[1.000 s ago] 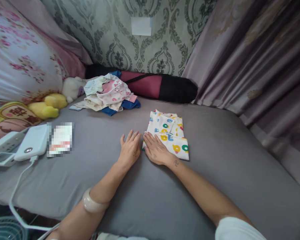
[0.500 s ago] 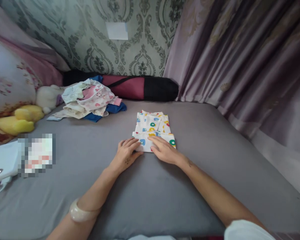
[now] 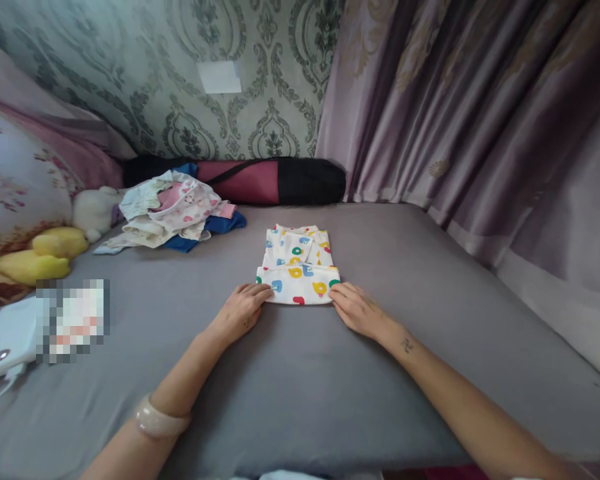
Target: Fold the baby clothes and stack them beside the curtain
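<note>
The folded printed garment [image 3: 298,283], mid-frame, should handle soft and light, best held at its lower corners; your left hand [image 3: 243,309] and right hand [image 3: 359,309] touch there, fingers narrow, pinch unclear.

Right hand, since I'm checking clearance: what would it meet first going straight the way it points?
The garment: the right hand points at its near right corner and seems to touch it, though depth is unclear.

l hand [image 3: 243,308] & r hand [image 3: 359,310] apart — fingers [image 3: 260,291] bent, arms [image 3: 447,387] fwd
</note>
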Available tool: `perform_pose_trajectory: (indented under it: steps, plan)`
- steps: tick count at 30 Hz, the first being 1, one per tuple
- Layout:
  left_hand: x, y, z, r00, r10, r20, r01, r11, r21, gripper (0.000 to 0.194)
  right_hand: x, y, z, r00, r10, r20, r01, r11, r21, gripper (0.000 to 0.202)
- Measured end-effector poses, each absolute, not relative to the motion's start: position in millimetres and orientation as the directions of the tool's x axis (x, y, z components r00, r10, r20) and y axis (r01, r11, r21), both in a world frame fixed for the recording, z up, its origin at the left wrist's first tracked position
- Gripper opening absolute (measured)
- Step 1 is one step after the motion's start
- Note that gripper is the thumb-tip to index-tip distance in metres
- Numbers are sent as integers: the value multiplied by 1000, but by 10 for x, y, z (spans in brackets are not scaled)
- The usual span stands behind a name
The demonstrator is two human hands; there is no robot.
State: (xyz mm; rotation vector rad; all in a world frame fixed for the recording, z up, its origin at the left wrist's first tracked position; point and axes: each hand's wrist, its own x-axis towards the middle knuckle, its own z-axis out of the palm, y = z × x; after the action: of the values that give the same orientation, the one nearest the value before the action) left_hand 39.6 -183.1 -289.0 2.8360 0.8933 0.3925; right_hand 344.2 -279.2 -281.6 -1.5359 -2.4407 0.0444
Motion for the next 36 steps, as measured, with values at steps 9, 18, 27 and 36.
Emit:
perform_pose_trajectory:
  steps: [9, 18, 27, 36]
  plan:
    - [446, -1679, -2822, 686, 694, 218, 557, -694, 456, 33, 3403, -2770, -2838, -270, 934, 236, 887, 336, -317, 63]
    - [467, -1437, -2782, 646, 737, 200, 495, -604, 625, 39, 3675, -2379, -2980, -276, 897, 344, 827, 404, -392, 62]
    - [442, -1308, -2797, 736, 640, 223, 408, -681, 608, 50, 3763, -2308, -3083, -313, 897, 311, 799, 426, -425, 58]
    - [227, -1658, -2367, 756, 649, -85, 472, -451, 758, 35, 3651, -2821, -2573, -387, 913, 128, 695, 380, -610, 46]
